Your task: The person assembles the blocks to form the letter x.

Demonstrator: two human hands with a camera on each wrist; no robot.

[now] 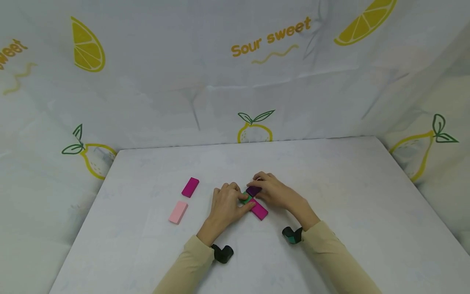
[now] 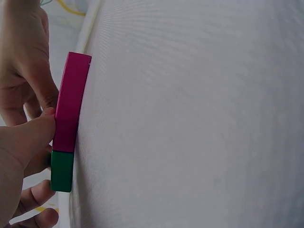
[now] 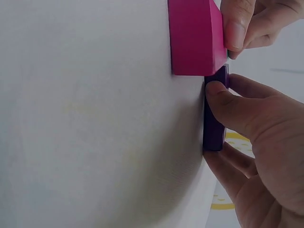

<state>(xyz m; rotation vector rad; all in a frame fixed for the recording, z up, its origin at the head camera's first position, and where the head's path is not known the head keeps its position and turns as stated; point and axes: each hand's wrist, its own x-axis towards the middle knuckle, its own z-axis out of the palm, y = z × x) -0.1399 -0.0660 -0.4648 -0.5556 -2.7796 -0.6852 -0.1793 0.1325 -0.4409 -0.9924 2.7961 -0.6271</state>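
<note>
A dark purple block (image 3: 213,124) is pinched between the thumb and fingers of my right hand (image 1: 273,192), low on the table. My left hand (image 1: 228,203) holds a green block (image 2: 61,172) and a magenta block (image 1: 260,211), its thumb at the magenta one and its index finger on the green one. Those two blocks meet end to side in the head view, and the purple block lies against their corner. Fingers partly hide the green block from above.
On the left of the white table (image 1: 349,188) lie a second magenta block (image 1: 190,187) and a pale pink block (image 1: 178,212), apart from each other. A white cloth (image 1: 158,90) printed with lemons hangs behind and at both sides. Dark wrist cameras sit below both hands.
</note>
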